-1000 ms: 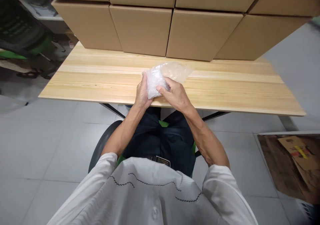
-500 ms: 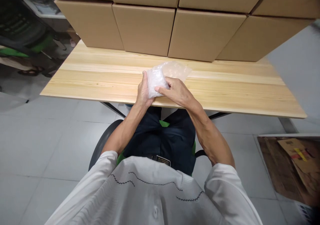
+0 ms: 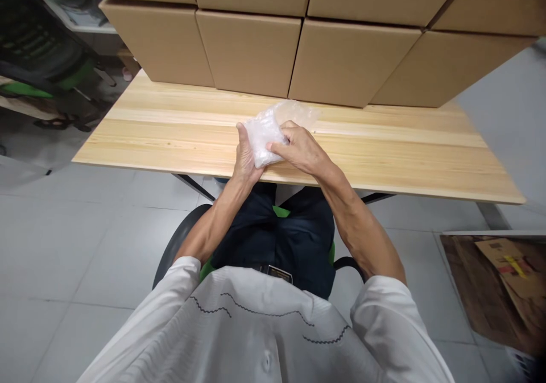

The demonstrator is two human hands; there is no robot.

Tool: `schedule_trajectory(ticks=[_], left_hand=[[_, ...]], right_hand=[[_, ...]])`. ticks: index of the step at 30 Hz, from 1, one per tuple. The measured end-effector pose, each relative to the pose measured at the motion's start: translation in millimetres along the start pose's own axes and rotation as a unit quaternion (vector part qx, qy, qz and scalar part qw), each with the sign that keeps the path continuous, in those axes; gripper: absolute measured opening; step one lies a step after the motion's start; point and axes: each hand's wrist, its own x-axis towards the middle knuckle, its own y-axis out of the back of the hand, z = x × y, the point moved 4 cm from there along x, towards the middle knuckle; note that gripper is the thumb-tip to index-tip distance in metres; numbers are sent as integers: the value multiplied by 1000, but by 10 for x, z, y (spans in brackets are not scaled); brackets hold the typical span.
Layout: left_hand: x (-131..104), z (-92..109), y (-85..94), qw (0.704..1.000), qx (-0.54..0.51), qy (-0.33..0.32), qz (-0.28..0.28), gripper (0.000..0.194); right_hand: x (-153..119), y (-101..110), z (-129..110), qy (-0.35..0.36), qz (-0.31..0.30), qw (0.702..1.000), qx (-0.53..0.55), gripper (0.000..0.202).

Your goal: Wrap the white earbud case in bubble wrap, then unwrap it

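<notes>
Between my hands is a small, squarish white packet wrapped in bubble wrap [image 3: 262, 136], held just above the front part of the wooden table [image 3: 170, 136]. My left hand [image 3: 246, 158] supports it from the left and below, thumb up along its side. On the right edge, my right hand [image 3: 301, 149] pinches the packet with the thumb on top and the fingers behind. A loose clear flap of the wrap [image 3: 298, 113] spreads out behind the packet toward the back right. What lies inside the wrap cannot be made out.
Stacked cardboard boxes [image 3: 251, 53] line the back of the table. A dark chair with green parts [image 3: 46, 53] and a white shelf [image 3: 63, 8] stand at the left. On the floor at the right lies an open carton [image 3: 469, 280] with flat cardboard in it.
The packet has tilted slightly to the left in my hands, and its loose flap has drawn in a little. Both hands keep their hold.
</notes>
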Motion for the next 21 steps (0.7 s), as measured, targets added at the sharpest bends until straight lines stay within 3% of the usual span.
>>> schedule_trajectory(ticks=[5, 13, 15, 17, 21], left_hand=[[-25, -34, 45, 1000, -21, 9, -16, 90], [-34, 4, 52, 998, -29, 31, 35, 69], [-34, 33, 42, 998, -28, 33, 35, 69], [-17, 50, 48, 999, -31, 32, 28, 68], [45, 61, 100, 998, -63, 8, 7, 63]], right_hand=[[32, 11, 131, 13, -7, 1000, 4, 22], [70, 8, 136, 2, 21, 999, -25, 22], [28, 0, 120, 0, 58, 998, -25, 20], [-88, -6, 112, 15, 107, 994, -7, 34], [-517, 9, 195, 27, 261, 964, 39, 56]])
